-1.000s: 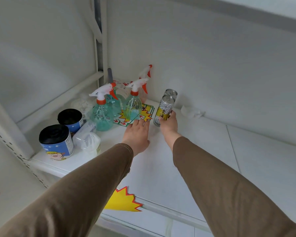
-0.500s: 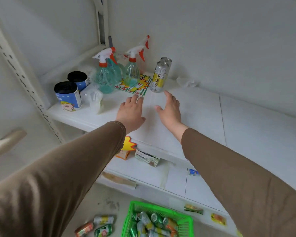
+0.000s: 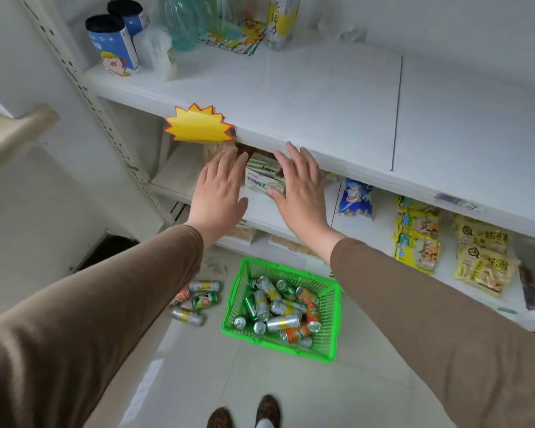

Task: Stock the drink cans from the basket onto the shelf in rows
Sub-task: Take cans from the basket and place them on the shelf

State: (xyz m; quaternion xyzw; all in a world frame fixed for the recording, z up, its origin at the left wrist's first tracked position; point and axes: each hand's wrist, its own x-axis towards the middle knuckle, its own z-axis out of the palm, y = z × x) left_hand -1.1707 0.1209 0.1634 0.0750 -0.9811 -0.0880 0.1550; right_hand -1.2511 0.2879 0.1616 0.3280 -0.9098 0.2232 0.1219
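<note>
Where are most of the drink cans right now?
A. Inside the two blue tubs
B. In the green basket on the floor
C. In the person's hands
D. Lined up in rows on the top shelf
B: the green basket on the floor holds a heap of cans, while both hands are empty and open.

Empty hands, green basket, cans

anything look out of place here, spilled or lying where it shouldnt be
Yes: four drink cans lie on their sides on the floor, left of the green basket, outside it. The cans in the basket are jumbled. Both hands are empty.
</note>
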